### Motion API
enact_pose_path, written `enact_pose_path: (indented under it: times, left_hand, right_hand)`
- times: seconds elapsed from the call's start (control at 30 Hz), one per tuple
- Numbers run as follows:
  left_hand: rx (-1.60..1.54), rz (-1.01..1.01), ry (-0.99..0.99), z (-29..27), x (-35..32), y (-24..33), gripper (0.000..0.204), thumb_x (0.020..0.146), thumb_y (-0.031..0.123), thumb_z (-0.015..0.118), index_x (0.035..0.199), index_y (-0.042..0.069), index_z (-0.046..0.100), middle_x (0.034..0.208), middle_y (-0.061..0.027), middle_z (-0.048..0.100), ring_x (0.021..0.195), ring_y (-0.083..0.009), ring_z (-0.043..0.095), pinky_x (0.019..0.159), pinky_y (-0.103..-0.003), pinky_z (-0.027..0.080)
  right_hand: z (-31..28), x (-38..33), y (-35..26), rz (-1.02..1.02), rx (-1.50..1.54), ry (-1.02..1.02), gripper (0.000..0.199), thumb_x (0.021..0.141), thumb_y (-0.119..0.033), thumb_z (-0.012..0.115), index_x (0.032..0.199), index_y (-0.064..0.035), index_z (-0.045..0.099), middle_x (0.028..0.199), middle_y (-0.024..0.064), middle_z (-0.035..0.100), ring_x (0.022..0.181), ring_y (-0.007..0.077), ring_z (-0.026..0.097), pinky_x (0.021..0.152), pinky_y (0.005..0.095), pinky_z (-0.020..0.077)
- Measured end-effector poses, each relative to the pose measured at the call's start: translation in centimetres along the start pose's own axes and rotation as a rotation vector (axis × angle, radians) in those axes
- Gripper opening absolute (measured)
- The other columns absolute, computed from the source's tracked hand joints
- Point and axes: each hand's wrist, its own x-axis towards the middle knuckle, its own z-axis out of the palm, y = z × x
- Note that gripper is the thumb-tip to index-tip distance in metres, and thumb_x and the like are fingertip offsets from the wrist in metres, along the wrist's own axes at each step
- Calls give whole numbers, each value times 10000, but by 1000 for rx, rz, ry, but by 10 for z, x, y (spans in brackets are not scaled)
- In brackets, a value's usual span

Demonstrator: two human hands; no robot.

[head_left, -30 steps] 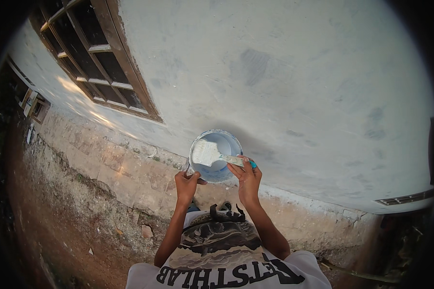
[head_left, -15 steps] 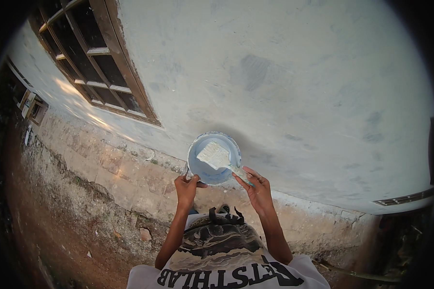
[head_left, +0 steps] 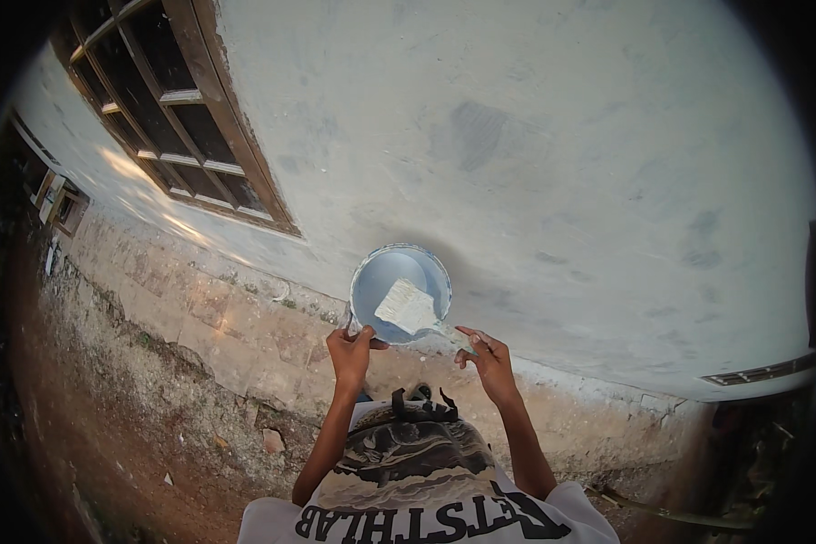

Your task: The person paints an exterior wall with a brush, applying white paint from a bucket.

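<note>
A round, pale blue paint bucket (head_left: 369,272) is held up in front of me, close to the wall. My left hand (head_left: 351,354) grips its near left rim, the thumb on the near side. A wide paintbrush (head_left: 406,306) with whitish, paint-covered bristles lies over the bucket's opening, its bristles toward the far left. Its handle crosses the near right rim, and my right hand (head_left: 487,356) pinches the end of that handle between thumb and fingers. Light-coloured paint coats the bucket's inside; how deep it is, I cannot tell.
A pale, patchy painted wall (head_left: 562,181) rises just beyond the bucket. At the upper left is a brown wooden window (head_left: 190,118) with several panes. Below runs a worn paved ledge (head_left: 172,299), with rough dirt ground beside it. A low vent (head_left: 760,372) sits at the right.
The paintbrush has shifted toward me and slightly right within the bucket, its handle turned a little. My right hand has moved slightly right and down. My left hand has barely moved.
</note>
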Motion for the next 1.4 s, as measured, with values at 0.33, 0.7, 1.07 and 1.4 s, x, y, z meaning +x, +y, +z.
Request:
enact_pose_path:
  times: [0.33,0.7,1.07,1.4]
  left_hand:
    - [53,3,19,3,1,-3,157,840,-19,578,903,-158,546,766,-191,653,579,-292,684,544,-345,564]
    - [-33,-48,-44,3,4,2,171,851,3,582,902,-158,554,729,-182,659,550,-259,677,541,-315,571]
    - [-7,-79,-136,7,1,0,183,851,8,560,915,-162,537,738,-180,631,559,-287,679,551,-347,590]
    - [9,-73,-123,4,7,2,174,853,18,584,894,-150,563,667,-180,660,552,-247,677,569,-315,555]
  right_hand:
    - [16,-1,6,-184,-544,97,306,1015,-189,401,1139,17,589,803,51,582,681,107,474,673,262,432]
    - [22,12,-79,-252,-580,124,174,949,-175,559,927,-33,658,582,-75,399,531,20,308,482,222,256]
    - [27,61,-237,-610,-1087,235,269,949,-259,586,946,-12,691,524,17,411,490,79,312,440,276,274]
    - [-13,36,-240,-502,-887,426,348,953,-304,568,763,-24,646,518,-67,311,499,38,224,457,256,173]
